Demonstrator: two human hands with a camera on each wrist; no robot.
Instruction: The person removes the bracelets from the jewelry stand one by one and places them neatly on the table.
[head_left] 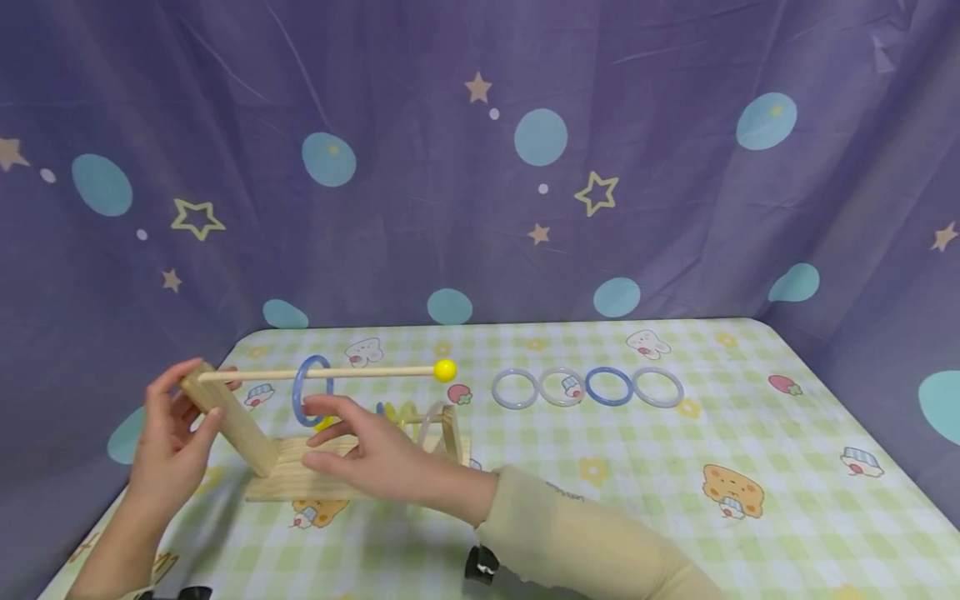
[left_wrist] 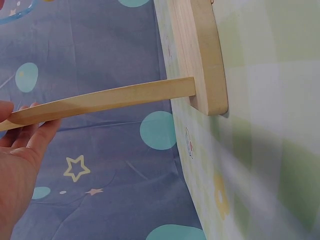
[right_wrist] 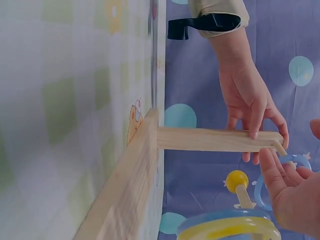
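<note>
A wooden stand has a tall upright (head_left: 243, 429) on a flat base (head_left: 292, 483). From the upright's top a thin dowel (head_left: 382, 372) runs to the right and ends in a yellow ball (head_left: 446, 371). My left hand (head_left: 171, 446) grips the upright's top, thumb on the near side and fingers behind. A blue ring (head_left: 298, 390) hangs on the dowel. My right hand (head_left: 378, 450) is beside that ring, its fingers loosely bent and parted, the fingertips overlapping the ring's lower edge in the head view. Nothing is pinched between them in the right wrist view.
Behind my right hand, a lower wooden post (head_left: 452, 433) carries a rod with yellow, blue and clear rings, partly hidden. Several clear and blue rings (head_left: 588, 386) lie in a row on the checked tablecloth (head_left: 645, 467). A purple curtain (head_left: 420, 250) hangs behind the table.
</note>
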